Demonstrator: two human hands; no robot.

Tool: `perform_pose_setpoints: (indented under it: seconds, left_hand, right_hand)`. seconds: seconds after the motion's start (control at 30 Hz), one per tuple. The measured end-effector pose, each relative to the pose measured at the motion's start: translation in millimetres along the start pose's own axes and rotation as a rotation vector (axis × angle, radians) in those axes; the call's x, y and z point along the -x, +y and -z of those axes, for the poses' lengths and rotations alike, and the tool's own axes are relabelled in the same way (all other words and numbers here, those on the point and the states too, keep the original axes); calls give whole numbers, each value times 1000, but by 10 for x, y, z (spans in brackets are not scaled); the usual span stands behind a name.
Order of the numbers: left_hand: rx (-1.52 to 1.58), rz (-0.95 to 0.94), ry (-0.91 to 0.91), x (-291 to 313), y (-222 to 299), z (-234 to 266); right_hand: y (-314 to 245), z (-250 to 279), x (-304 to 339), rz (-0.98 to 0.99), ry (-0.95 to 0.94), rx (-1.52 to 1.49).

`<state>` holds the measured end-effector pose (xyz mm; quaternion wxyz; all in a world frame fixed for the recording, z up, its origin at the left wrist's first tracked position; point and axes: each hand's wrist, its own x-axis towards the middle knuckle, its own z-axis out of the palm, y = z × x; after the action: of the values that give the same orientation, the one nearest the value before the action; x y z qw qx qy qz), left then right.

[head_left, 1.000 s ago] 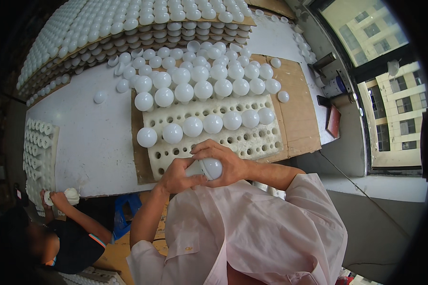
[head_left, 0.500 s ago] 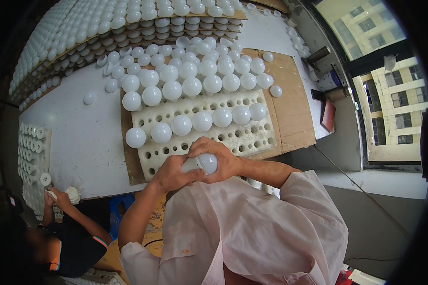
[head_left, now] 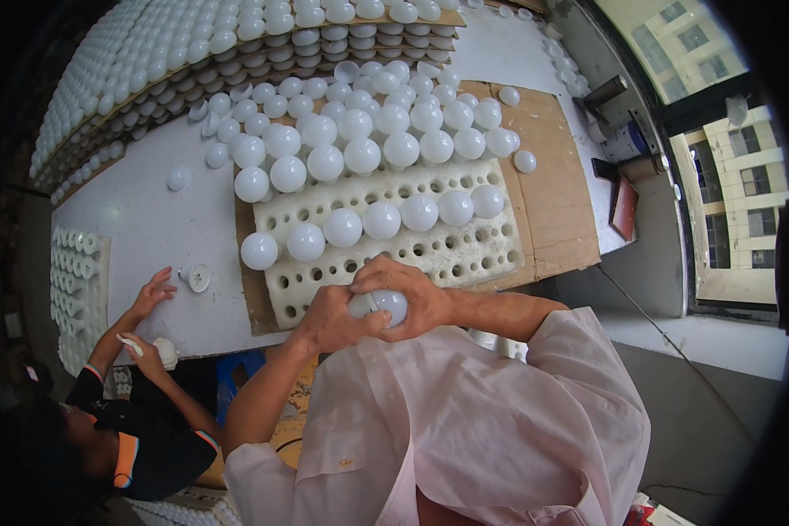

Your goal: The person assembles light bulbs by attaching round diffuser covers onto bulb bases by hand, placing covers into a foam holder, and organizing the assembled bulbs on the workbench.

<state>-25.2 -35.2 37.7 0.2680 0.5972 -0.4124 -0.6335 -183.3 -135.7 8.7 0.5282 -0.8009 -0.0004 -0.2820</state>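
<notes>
Both my hands close round one white light bulb [head_left: 389, 306] in front of my chest, just off the table's near edge. My left hand [head_left: 331, 317] grips its base end, with the thumb against the seam by the dome. Around the dome end wraps my right hand [head_left: 418, 296], its fingers reaching over the top. The bulb lies on its side, dome to the right; the base is hidden in my left palm. Just beyond is a white foam tray [head_left: 386, 259] with rows of holes. A row of round-topped bulbs [head_left: 381, 220] stands across it, and more rows fill its far part.
Stacked boards of white domes [head_left: 175, 53] rise at the back left. Loose domes [head_left: 237, 114] lie before them. Cardboard [head_left: 557, 193] sits under the tray. At left a co-worker's hand [head_left: 155, 291] reaches toward a bulb part [head_left: 198, 278] near another foam tray [head_left: 79, 272].
My hands stay on the bulb, the left covering more of its base. The co-worker has set a bulb part on the table and drawn an open hand near it. The view has shifted slightly.
</notes>
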Motion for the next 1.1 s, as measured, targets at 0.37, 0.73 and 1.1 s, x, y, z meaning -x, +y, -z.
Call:
perform_pose_setpoints:
  seconds: [0.37, 0.73, 1.1]
  left_hand:
    - [-49, -72, 69, -27, -49, -89]
    - [1146, -57, -370, -629, -414, -216]
    - [427, -163, 2, -746, -228, -560]
  right_hand:
    - [10, 32, -65, 68, -24, 16]
    - [-26, 158, 211, -657, 209, -271]
    - [357, 1927, 1220, -369, 867, 866]
